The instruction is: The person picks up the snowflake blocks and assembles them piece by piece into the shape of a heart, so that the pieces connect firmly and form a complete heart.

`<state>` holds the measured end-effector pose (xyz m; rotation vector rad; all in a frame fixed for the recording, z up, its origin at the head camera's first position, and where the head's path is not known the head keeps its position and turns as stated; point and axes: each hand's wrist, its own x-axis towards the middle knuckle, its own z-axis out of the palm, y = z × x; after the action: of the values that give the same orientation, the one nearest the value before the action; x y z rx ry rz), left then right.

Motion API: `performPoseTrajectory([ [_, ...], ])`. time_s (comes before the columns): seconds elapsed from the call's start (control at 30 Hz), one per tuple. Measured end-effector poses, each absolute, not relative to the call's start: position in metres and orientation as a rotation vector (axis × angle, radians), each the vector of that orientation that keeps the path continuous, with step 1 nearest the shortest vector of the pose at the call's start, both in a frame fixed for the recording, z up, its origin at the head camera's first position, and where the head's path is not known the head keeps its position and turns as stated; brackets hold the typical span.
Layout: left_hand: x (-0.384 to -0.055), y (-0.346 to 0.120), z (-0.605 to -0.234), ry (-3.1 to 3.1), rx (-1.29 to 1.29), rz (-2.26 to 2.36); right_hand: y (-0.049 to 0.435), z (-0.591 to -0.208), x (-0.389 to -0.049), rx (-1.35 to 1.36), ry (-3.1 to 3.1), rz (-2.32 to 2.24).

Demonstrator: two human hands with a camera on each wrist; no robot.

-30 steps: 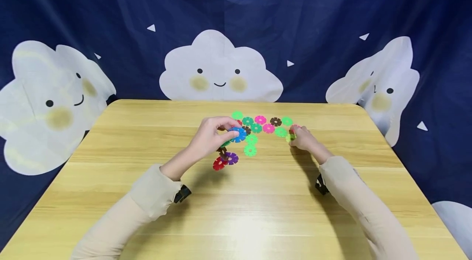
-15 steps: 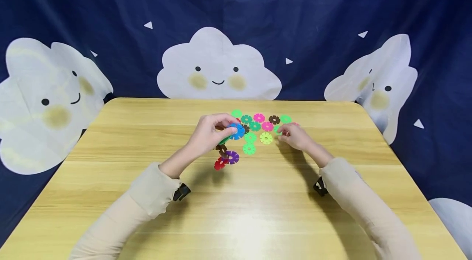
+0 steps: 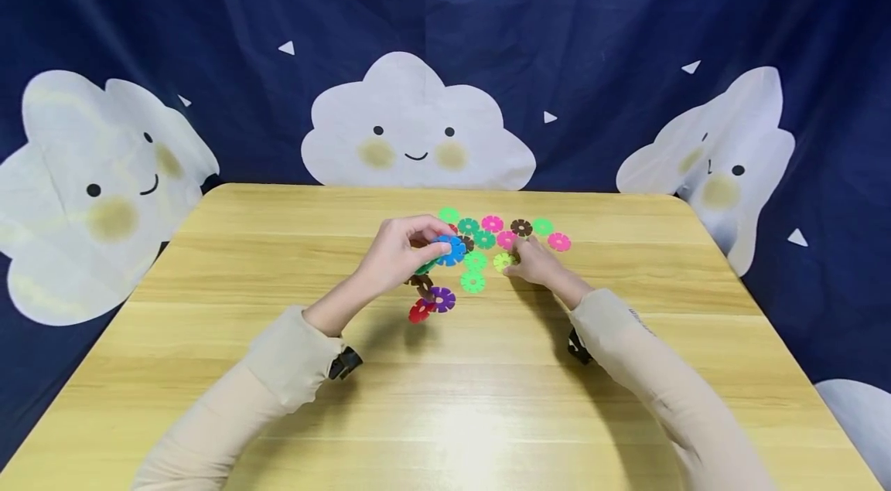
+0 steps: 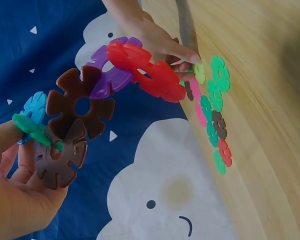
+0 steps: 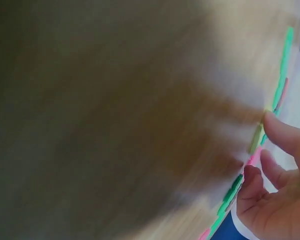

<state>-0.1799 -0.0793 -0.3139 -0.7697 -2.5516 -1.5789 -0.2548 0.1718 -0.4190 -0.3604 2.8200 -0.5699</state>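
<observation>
My left hand pinches a blue flower-shaped slotted disc at one end of a linked chain held above the table. A green disc, two brown discs, a purple disc and a red disc form the rest of the chain, which hangs below the hand. My right hand is low over the table, thumb and fingers apart, with its fingertips right at the edge of a yellow-green disc. That disc lies flat on the wood.
Several loose discs lie between and beyond the hands, including light green, teal, pink and brown ones. The wooden table ends at a dark blue curtain printed with clouds.
The yellow-green disc has gone left across the table, away from the right-hand discs. My right hand has moved left after it, uncovering a pink disc. The left hand stays nearly still.
</observation>
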Motion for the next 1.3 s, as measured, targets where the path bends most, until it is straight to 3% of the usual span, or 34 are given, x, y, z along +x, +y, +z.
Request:
performPoseTrajectory([
  [0.47, -0.179, -0.081, -0.312, -2.558, -0.767, -1.613, 0.173, -0.411, -0.25, -0.416, 2.734, -0.636],
  [1.0, -0.181, -0.084, -0.313, -2.528, -0.739, -1.62, 0.145, -0.349, -0.21, -1.241, 2.963, -1.354],
  [1.17, -0.181, -0.084, -0.312, -2.558, -0.745, -1.598, 0.134, -0.343, -0.202, -1.617, 2.995, -1.458],
  [1.3, -0.181, -0.084, -0.312, -2.578, -0.75, -1.592, 0.13, -0.344, -0.2, -1.757, 2.966, -1.516],
])
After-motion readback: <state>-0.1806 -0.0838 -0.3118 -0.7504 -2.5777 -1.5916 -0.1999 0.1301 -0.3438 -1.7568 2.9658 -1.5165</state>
